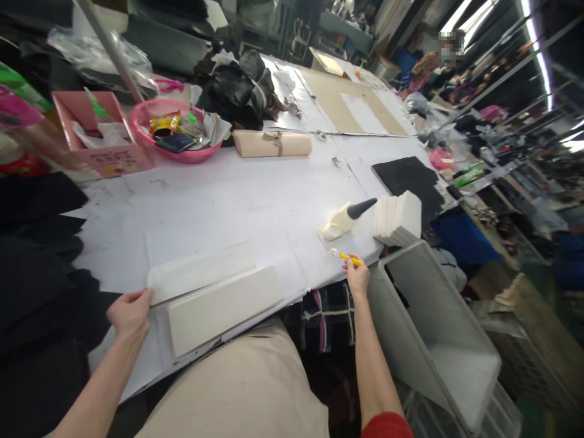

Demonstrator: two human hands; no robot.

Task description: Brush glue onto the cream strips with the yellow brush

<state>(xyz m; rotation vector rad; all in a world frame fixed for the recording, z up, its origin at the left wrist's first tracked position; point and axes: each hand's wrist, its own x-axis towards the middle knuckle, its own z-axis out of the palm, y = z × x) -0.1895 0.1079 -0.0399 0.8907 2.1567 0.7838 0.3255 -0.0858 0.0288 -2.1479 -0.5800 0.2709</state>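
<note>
A small yellow-handled brush (350, 258) is gripped in my right hand (357, 277), its pale bristles pointing left over the table's edge. Just beyond it stands a cream glue bottle (340, 222) with a long dark nozzle, tilted up to the right. My left hand (131, 311) pinches the left end of a long thin white strip (201, 272) that lies on the white-covered table. In front of that strip, nearer my body, lies a thicker off-white panel (223, 310); neither hand touches it.
A stack of white pieces (398, 218) sits right of the bottle, near a black sheet stack (407, 182). A grey bin (438, 328) stands by the table's right edge. At the back are a pink basin (171, 152), a pink box (107, 159) and a beige roll (255, 145). Black material (41, 261) lies left.
</note>
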